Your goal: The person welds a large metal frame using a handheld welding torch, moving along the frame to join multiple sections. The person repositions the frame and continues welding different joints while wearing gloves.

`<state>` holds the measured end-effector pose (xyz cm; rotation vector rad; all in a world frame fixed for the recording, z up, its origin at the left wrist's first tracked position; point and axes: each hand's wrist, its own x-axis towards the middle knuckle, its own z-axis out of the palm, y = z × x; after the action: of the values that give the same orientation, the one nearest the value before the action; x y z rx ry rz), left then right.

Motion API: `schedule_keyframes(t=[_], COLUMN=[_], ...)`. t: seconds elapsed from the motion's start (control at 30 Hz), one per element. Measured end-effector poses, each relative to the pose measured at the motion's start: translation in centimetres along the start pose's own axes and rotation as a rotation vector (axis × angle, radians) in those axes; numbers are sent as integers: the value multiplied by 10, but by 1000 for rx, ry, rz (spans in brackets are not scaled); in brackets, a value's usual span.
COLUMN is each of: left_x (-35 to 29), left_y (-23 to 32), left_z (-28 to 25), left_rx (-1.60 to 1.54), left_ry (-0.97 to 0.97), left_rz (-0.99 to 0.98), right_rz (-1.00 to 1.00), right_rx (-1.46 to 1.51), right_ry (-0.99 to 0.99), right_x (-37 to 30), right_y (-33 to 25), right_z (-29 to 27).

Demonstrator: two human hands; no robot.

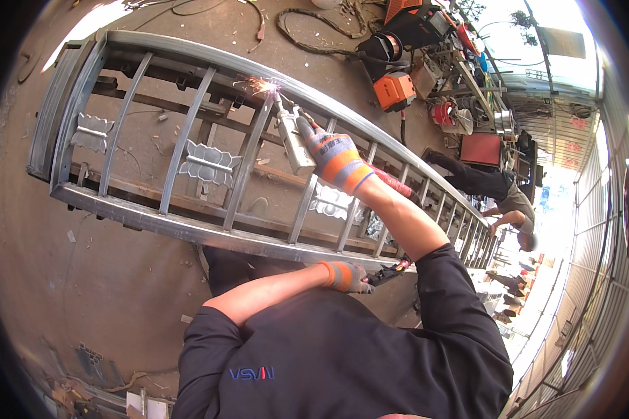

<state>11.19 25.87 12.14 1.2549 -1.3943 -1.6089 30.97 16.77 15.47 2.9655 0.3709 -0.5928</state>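
Observation:
A long silver metal frame (147,218) with ladder-like crossbars stretches from the left toward the far right. My right hand (335,157), in an orange and grey glove, is closed around a silver welding gun (295,143). Its narrow nozzle meets the joint of a crossbar and the far rail, where bright sparks (261,86) and a violet glow show. A red hose (391,180) runs beyond my right wrist. Close to my body, at the near rail, my gloved left hand (346,277) is closed on a black tool with red parts (388,273), whose kind I cannot make out.
Ornate silver plates (210,164) sit between some crossbars. Orange and black machines (394,91) and cables (307,49) lie on the floor beyond the frame. Another person (514,213) bends over the frame's far right end. A cluttered workbench (479,91) stands at upper right.

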Motion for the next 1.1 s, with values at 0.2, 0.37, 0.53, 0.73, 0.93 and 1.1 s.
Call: schedule_keyframes(t=[0.2, 0.37, 0.53, 0.73, 0.93, 1.1], left_x=[-3, -5, -5, -6, -5, -3], left_y=[2, 3, 3, 3, 3, 1], left_z=[-3, -1, 1, 1, 0, 2], left_rx=[-6, -5, 15, 3, 2, 16], left_ry=[-41, -14, 13, -1, -10, -16], left_rz=[6, 12, 4, 4, 6, 3], right_rz=[-1, 11, 18, 12, 29, 30], right_rx=[34, 30, 22, 37, 48, 62], right_ry=[11, -51, -53, -24, -43, -40], right_x=[1, 2, 1, -1, -3, -6], right_y=[2, 3, 5, 7, 6, 5], right_z=[1, 2, 4, 6, 1, -3])
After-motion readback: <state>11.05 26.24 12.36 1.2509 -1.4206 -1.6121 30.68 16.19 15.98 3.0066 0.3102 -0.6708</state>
